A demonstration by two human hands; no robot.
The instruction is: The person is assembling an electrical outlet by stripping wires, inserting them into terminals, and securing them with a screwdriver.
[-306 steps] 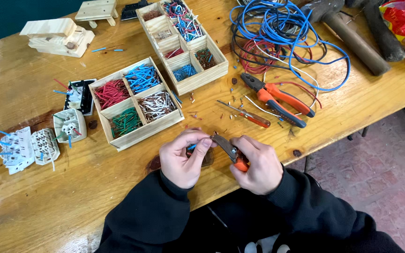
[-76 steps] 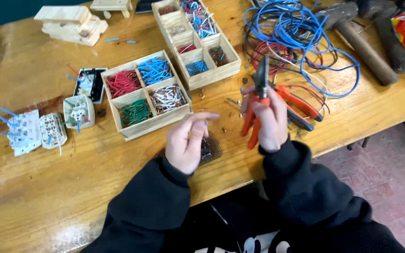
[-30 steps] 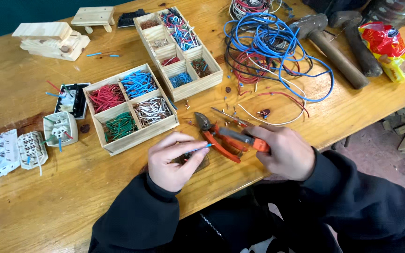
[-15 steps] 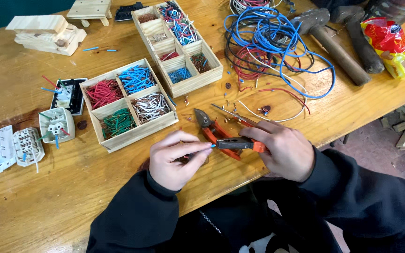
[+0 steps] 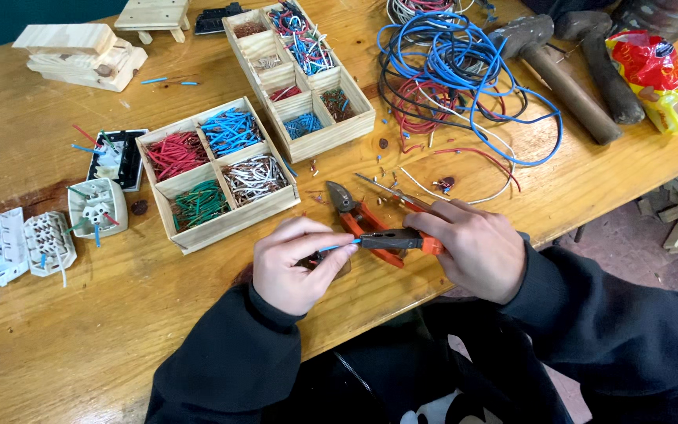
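Low in the middle of the frame: left hand pinching a short blue-sheathed piece of wire between thumb and forefinger, fingers closed on it. Just to the right, right hand wrapped tight around the orange-handled wire stripper, dark nose touching the wire's right end. Jaws seemingly closed on that end, though too small to tell for certain. Wire held a little above the near edge of the varnished wooden tabletop.

Judged well under way: square four-part wooden tray, centre left, already holding sorted red, blue, green and white cut pieces; long narrow wooden tray at upper centre likewise partly filled. Plenty left, judging by the big tangle of blue, red and black cable at upper right, uncut. Second pair of orange-handled pliers lying idle on the table just beyond the hands. White socket inserts at far left with short wires poking out.
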